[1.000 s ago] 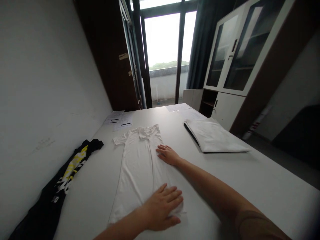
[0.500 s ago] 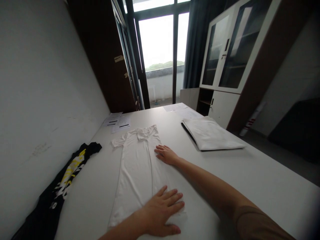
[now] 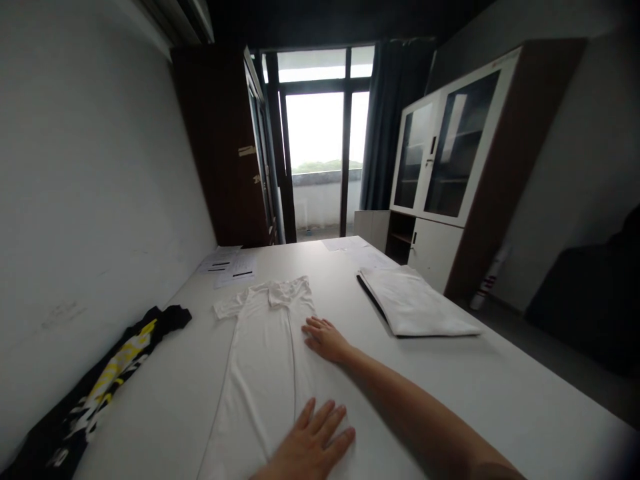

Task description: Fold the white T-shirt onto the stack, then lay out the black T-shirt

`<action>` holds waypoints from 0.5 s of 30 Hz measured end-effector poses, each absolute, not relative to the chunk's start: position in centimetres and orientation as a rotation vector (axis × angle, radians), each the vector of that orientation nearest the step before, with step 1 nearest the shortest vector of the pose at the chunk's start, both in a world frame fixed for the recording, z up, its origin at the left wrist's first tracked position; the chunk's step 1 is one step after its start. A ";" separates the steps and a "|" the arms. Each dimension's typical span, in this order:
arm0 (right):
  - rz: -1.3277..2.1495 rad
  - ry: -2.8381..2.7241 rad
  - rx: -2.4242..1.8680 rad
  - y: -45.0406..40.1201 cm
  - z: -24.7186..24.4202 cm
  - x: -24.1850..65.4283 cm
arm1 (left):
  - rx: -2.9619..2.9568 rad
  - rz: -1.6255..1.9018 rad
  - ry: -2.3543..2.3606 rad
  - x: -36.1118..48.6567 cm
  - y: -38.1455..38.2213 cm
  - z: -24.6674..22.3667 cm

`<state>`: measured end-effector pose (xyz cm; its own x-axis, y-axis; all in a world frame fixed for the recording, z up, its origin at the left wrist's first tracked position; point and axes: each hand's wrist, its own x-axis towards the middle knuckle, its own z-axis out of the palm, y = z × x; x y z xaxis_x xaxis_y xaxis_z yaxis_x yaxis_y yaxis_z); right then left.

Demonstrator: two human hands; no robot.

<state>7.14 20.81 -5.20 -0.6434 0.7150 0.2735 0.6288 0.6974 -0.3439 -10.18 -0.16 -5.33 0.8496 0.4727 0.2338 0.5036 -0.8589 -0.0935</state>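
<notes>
A white short-sleeved shirt [image 3: 260, 353] lies spread on the white table, its right side folded over toward the middle, with the collar end pointing at the window. My right hand [image 3: 326, 339] rests flat on the folded side below the collar, fingers stretched out. Closer to me, my left hand [image 3: 315, 440] lies palm down over the shirt's lower part, its fingers spread. The hem and part of the left hand run out of the bottom of the view.
On the right of the table [image 3: 420, 393] lies a folded white cloth [image 3: 415, 301] with a dark underside. A black garment with yellow and white print [image 3: 107, 380] sits along the left wall. Papers [image 3: 230, 265] lie at the far end, before a window and a glass-doored cabinet [image 3: 440, 153].
The camera has tilted up, so the table and shirt sit lower in view. Both hands stay flat on the shirt in nearly the same places.
</notes>
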 end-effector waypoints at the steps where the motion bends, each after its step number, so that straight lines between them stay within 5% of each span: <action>1: 0.308 -2.520 -1.070 21.2 -5.3 7.0 | -2.883 -0.282 -0.764 -10.3 -0.5 -5.0; 7: 0.341 -2.586 -1.209 25.2 -5.4 5.7 | -2.834 -0.265 -0.748 -10.5 -1.5 -3.2; 15: 0.327 -2.582 -1.388 32.6 -5.7 3.6 | -2.375 -0.567 -0.655 -8.6 1.6 -11.0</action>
